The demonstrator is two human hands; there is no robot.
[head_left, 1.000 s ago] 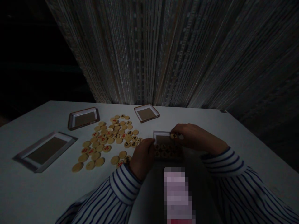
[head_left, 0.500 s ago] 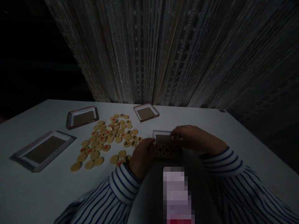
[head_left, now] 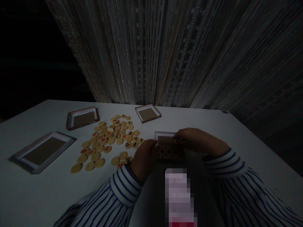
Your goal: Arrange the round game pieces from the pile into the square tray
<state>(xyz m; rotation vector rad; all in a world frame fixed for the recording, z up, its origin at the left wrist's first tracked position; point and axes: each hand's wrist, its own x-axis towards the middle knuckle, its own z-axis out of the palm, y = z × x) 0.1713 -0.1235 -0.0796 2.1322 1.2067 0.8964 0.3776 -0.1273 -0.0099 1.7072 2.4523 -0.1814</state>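
A small cardboard box (head_left: 164, 141) with white inner walls sits near the table's front edge. Round xiangqi pieces (head_left: 166, 154) lie in rows in its nearer half, while its brown floor shows at the far side. My left hand (head_left: 144, 160) is closed on the box's left wall. At the right side of the box, my right hand (head_left: 199, 141) pinches a xiangqi piece (head_left: 179, 141), mostly covered by the fingers and shadow. Loose xiangqi pieces (head_left: 111, 135), some face up with red or black characters, are scattered left of the box.
Three open box parts stand on the white table (head_left: 196, 118): a grey-rimmed one (head_left: 47, 151) at left, a brown-edged one (head_left: 83, 118) behind it, and a smaller one (head_left: 148, 113) at the back. A striped curtain (head_left: 146, 56) hangs behind the table.
My right hand and its piece have shifted slightly over the box, and the piece shows less between the fingers. My left hand stays on the box.
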